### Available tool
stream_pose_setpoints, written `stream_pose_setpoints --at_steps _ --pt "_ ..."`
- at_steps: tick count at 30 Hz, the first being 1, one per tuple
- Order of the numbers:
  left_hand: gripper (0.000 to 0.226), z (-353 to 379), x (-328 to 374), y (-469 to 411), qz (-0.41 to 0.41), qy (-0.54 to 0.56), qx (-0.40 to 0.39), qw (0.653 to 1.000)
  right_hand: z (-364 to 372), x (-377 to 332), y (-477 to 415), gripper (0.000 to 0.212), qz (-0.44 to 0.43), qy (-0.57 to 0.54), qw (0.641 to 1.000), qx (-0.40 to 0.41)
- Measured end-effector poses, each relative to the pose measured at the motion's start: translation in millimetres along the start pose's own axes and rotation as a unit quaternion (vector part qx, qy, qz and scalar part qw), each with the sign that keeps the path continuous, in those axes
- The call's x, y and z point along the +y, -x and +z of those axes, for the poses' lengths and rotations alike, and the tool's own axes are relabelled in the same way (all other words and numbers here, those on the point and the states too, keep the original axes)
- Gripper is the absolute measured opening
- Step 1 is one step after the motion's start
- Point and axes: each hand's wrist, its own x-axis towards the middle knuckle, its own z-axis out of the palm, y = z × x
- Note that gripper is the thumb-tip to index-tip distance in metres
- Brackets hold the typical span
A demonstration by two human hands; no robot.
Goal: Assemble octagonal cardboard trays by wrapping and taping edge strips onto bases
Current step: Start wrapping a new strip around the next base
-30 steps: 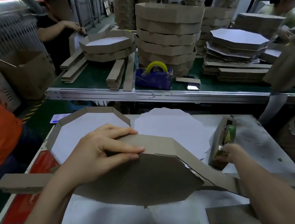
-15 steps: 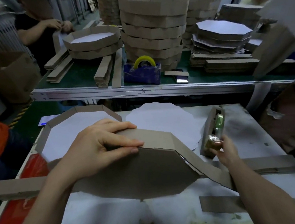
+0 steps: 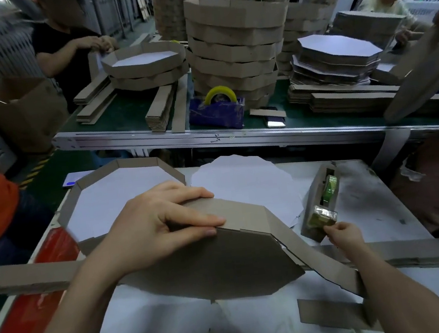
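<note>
- Head view: right grip [image 3: 344, 236] has drawn back slightly from the tape dispenser [image 3: 317, 198], pinching the tape end [image 3: 321, 216].
- Left grip [image 3: 159, 226] stays clamped, fingers and thumb holding edge strip [image 3: 245, 207] against the tilted base [image 3: 212, 272] on the surface [image 3: 383, 201].

We see dim, flat indoor light with soft shadows under the forearms. Wide-angle bending curves the far counter [image 3: 236, 136]; corners and left edge smear with motion blur.

White table [image 3: 383, 201], cardboard base [image 3: 212, 272], tape dispenser [image 3: 315, 204], finished tray [image 3: 73, 194], white sheet [image 3: 242, 180]
</note>
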Motion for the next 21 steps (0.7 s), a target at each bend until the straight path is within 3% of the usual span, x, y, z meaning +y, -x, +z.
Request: stream_pose_setpoints --at_steps 6,10,12,16,21 --pt "0.025 0.9 2.1 -0.3 0.0 -0.009 0.007 1.0 -5.0 -10.6 1.3 0.022 -0.003 0.105 0.994 -0.014" --pt "0.025 2.5 3.7 -1.7 0.0 -0.015 0.004 1.0 -9.8 -51.1 13.5 0.012 0.001 0.213 0.977 -0.012" --pt "0.026 3.8 5.1 -2.0 0.004 -0.015 0.001 1.0 -7.7 -77.9 28.0 0.007 -0.038 0.23 0.972 -0.025" --pt "0.026 5.9 7.9 -0.7 0.013 -0.023 0.002 1.0 3.3 -137.9 82.8 0.014 -0.153 0.064 0.983 -0.074" --pt "0.025 6.4 10.4 6.0 0.009 -0.023 0.019 1.0 9.1 -187.2 172.2 0.035 -0.248 -0.041 0.955 -0.155"
